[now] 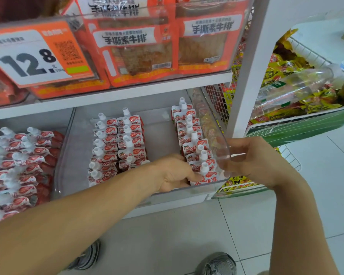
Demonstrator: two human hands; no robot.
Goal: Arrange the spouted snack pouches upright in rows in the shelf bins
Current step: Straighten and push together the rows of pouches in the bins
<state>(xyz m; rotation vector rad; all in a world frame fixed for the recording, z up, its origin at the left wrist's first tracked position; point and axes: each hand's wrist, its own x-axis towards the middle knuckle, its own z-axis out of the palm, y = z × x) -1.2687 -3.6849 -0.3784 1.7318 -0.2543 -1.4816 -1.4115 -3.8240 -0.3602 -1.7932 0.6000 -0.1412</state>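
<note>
On the lower shelf: a clear bin [72, 155] holds pouches [117, 143] standing in two full rows at its left and one row along its right wall, with bare floor between.
Left hand [174, 172]: reaches into the bin's front, fingers curled against the front pouch [204, 177] of the right row, seemingly pinching it.
Right hand [252, 159]: outside the bin, fingers curled round its front right corner, steadying it.
Hands: apart, the bin wall and right row between them.
Key relation: the front pouch stands spout up, long axis vertical, touching the left hand; that hand is nearer.
Neighbour bin: more pouches [18, 165] lie slanted at far left.
</note>
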